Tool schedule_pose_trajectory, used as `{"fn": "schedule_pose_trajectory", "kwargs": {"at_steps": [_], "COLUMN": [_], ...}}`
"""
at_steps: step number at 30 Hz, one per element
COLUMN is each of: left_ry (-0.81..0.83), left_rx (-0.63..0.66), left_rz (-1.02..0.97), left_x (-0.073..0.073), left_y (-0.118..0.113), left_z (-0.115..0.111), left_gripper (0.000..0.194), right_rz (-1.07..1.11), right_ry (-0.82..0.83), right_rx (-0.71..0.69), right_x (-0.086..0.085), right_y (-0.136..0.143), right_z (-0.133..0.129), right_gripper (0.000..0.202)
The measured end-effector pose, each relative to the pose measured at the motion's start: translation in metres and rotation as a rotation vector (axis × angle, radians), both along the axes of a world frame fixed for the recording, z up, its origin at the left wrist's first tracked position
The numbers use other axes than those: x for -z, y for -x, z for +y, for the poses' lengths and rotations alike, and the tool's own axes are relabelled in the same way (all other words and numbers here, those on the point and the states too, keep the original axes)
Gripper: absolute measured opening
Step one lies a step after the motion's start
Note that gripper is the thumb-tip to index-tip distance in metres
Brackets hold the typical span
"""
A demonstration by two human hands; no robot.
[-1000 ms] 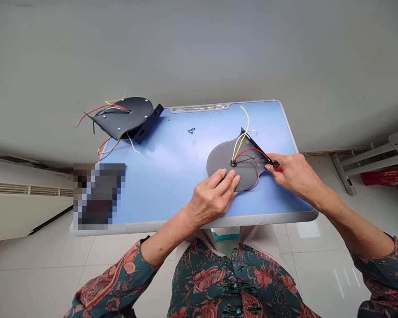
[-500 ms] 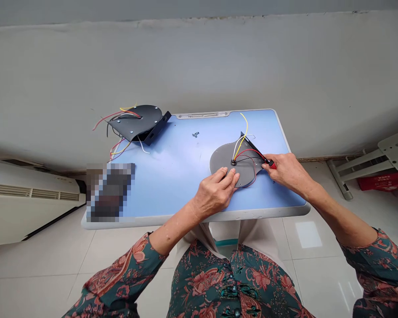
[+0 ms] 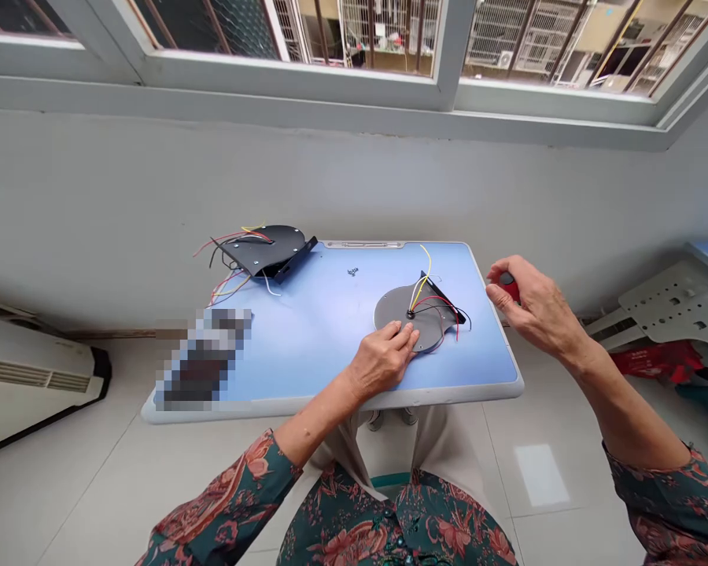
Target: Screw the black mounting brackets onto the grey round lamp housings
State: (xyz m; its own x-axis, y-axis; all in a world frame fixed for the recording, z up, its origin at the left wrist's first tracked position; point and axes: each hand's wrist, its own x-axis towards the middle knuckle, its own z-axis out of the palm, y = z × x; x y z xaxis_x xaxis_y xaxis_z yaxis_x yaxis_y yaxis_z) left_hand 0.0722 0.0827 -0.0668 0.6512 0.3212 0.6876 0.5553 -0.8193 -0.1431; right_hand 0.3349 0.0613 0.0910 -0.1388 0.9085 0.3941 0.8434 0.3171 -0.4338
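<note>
A flat grey teardrop-shaped metal housing [image 3: 396, 303] lies on the blue table. White, yellow, red and black wires rise from a round hole near its middle, and a black flange [image 3: 444, 297] runs along its upper right side. My left hand [image 3: 383, 354] grips the housing's near edge, fingers on top; the thumb is hidden. Beyond the table's right edge, my right hand [image 3: 534, 310] is raised and closed around a red-and-black tool handle [image 3: 509, 286]. The tool's working end cannot be seen. Small dark screws [image 3: 352, 271] lie in a pile farther back.
A second dark wired housing [image 3: 265, 250] sits at the table's back left. A pixelated dark object [image 3: 204, 365] lies at the front left. The wall and window [image 3: 295, 75] are behind the table [image 3: 330, 407]. A white slatted unit [image 3: 35, 369] stands left, a pale metal frame [image 3: 666, 303] right.
My right hand has lifted off the housing's right side and moved right past the table edge with the tool handle. My left hand stays on the housing. The camera view has tilted upward.
</note>
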Motion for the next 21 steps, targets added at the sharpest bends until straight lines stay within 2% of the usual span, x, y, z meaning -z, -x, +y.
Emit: {"fn": "schedule_pose_trajectory", "kwargs": {"at_steps": [2,4,7,8,10,13,17,21], "left_ry": [0.008,0.063,0.15,0.176,0.163,0.104,0.052,0.09], "left_rx": [-0.01,-0.016,-0.074,-0.148,-0.205,-0.23,-0.239,-0.2], "left_rz": [0.012,0.044,0.072,0.061,0.059,0.067,0.117,0.22], "left_x": [0.0,0.004,0.018,0.025,0.036,0.044,0.04,0.033], "left_y": [-0.003,-0.007,-0.013,-0.015,-0.016,-0.018,-0.025,-0.029], "left_z": [0.0,0.0,-0.001,-0.002,-0.005,-0.01,-0.006,-0.002], "left_gripper": [0.026,0.027,0.024,0.025,0.028,0.035,0.035,0.028], "right_rz": [-0.021,-0.081,-0.398,-0.535,-0.721,-0.797,-0.895,-0.931], "right_ry": [-0.049,-0.099,-0.103,-0.072,0.011,0.051,0.109,0.132], "right_rx": [-0.188,-0.407,-0.725,-0.816,-0.89,-0.957,-1.001,-1.056], "right_x": [-0.003,0.004,0.024,0.031,0.044,0.057,0.066,0.068], "right_y": [0.015,0.042,0.101,0.122,0.16,0.198,0.218,0.222], "right_z": [0.006,0.015,0.029,0.032,0.04,0.055,0.077,0.083], "right_gripper": [0.01,0.009,0.017,0.014,0.01,0.007,0.011,0.006]}}
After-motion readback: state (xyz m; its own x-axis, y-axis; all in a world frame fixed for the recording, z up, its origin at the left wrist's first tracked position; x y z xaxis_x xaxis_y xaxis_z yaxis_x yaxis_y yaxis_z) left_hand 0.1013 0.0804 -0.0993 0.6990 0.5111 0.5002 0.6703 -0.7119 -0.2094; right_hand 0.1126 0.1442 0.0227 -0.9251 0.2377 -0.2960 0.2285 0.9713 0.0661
